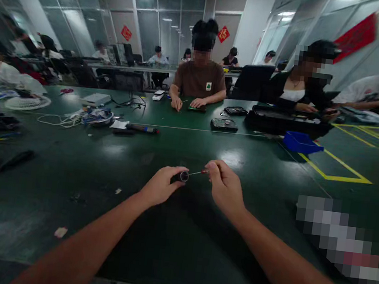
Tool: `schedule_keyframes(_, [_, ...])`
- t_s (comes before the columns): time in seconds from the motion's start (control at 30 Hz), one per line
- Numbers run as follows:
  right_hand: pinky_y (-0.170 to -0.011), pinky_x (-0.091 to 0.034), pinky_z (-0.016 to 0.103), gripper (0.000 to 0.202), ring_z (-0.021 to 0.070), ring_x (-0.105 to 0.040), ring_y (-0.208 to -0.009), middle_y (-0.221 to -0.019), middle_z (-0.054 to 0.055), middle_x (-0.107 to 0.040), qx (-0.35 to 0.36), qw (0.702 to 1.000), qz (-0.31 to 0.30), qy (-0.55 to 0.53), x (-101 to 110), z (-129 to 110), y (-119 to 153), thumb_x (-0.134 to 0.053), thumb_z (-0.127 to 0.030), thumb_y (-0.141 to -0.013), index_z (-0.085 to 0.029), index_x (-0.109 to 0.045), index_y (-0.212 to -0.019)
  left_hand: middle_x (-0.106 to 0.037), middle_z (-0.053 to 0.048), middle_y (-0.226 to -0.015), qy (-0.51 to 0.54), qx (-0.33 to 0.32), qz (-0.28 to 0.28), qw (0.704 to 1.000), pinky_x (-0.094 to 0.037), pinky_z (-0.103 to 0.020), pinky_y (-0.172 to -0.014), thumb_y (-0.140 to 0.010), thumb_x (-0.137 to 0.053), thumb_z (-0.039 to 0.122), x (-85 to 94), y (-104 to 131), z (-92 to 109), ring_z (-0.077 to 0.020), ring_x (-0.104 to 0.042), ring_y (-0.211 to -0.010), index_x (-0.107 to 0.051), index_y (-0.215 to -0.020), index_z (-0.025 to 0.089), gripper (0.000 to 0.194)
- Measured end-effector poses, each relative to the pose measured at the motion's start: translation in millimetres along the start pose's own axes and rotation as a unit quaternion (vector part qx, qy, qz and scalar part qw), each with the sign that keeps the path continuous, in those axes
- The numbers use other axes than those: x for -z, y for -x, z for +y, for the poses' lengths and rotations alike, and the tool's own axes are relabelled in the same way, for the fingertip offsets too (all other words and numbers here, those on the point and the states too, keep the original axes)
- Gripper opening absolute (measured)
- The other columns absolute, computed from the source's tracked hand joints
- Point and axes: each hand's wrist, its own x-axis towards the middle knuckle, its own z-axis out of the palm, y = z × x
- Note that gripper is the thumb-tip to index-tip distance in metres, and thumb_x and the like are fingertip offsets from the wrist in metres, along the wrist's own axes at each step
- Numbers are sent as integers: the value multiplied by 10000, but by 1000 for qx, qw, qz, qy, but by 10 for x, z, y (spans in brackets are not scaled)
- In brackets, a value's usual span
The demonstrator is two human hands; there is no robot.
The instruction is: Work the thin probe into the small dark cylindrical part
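Between the thumb and fingers of my left hand [161,185] is a small dark cylindrical part [184,176] with a pale round rim facing me. My right hand [225,188] pinches the red handle of a thin screwdriver [196,173]. The screwdriver's shaft points left, its tip at or very near the round end of the part; whether it touches cannot be made out. Both hands are held over the dark green table [169,250], closed on what they hold.
Ahead lies a dark pen-like tool [143,128], with a bundle of cables [97,117] to its left. A blue bin [301,143] stands at right, near a long black casing [288,122]. Another screwdriver [3,167] lies far left. A person [199,81] works across the table.
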Motion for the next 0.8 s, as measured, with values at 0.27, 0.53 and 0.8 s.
schedule_keyframes(0.27, [-696, -482, 321, 176, 191, -641, -784, -888, 32, -693, -18, 990, 3, -137, -77, 176, 60, -557, -367, -966, -238, -623, -1065, -673, -43, -1307, 26, 19, 41, 999, -436, -394, -1091, -902, -676, 181, 28, -24, -68, -224, -601, -1224, -635, -1300, 235, 404])
schedule_keyframes(0.53, [-653, -461, 307, 264, 160, -578, -686, -756, 4, -630, -12, 987, 1, -161, -87, 136, 78, -508, -450, -999, -235, -659, -973, -702, -40, -1197, -9, -20, 11, 1000, -466, -412, -1016, -907, -684, 211, 14, -21, -68, -231, -618, -1125, -628, -1297, 252, 397])
schedule_keyframes(0.8, [-700, -482, 332, 173, 168, -609, -742, -866, 11, -669, -15, 989, 27, -142, -63, 172, 97, -510, -358, -995, -253, -600, -1099, -706, -39, -1156, -17, -36, -3, 999, -460, -408, -1002, -910, -684, 217, -20, -20, -44, -227, -623, -1073, -622, -1301, 258, 398])
